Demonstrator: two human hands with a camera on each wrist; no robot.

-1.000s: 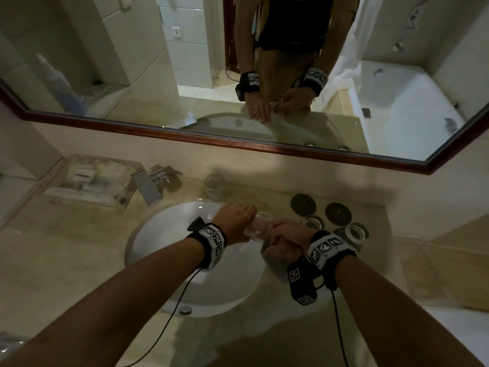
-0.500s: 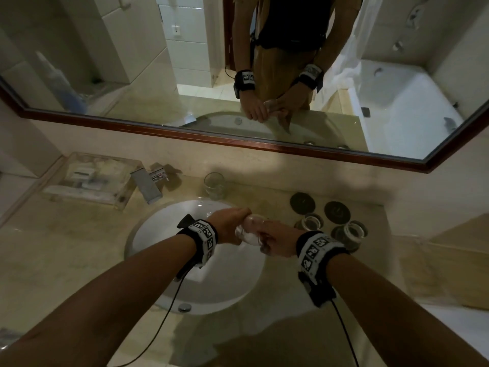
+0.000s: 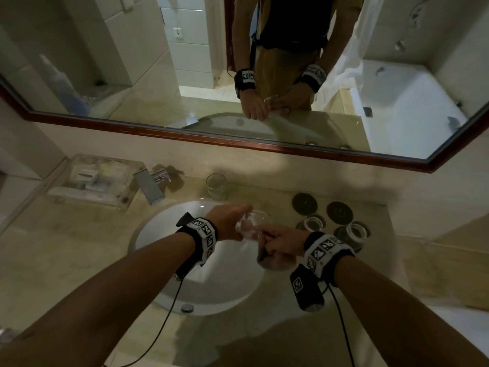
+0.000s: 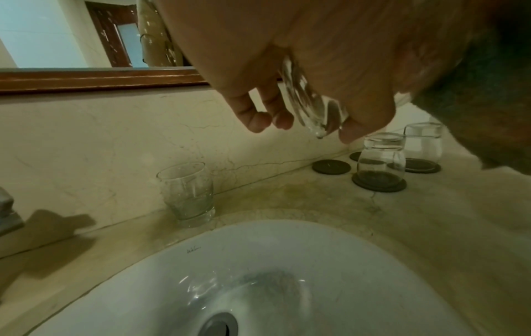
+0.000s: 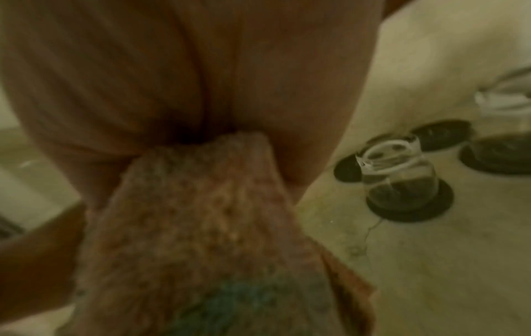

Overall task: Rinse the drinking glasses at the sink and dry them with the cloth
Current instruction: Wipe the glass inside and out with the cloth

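A marble worktop (image 3: 66,247) is carrying the white sink (image 3: 158,234); above its right rim the left hand (image 3: 227,221) is gripping a glass (image 3: 251,223). Left wrist: fingers (image 4: 252,106) are curling round it. Right wrist: the right hand (image 5: 186,79) is clutching a cloth (image 5: 201,227).

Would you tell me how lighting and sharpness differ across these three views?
Head view: dim, wide-angle bending of the mirror frame. Left wrist view: sharpest, glints on the wet sink. Right wrist view: blurred, the cloth out of focus.
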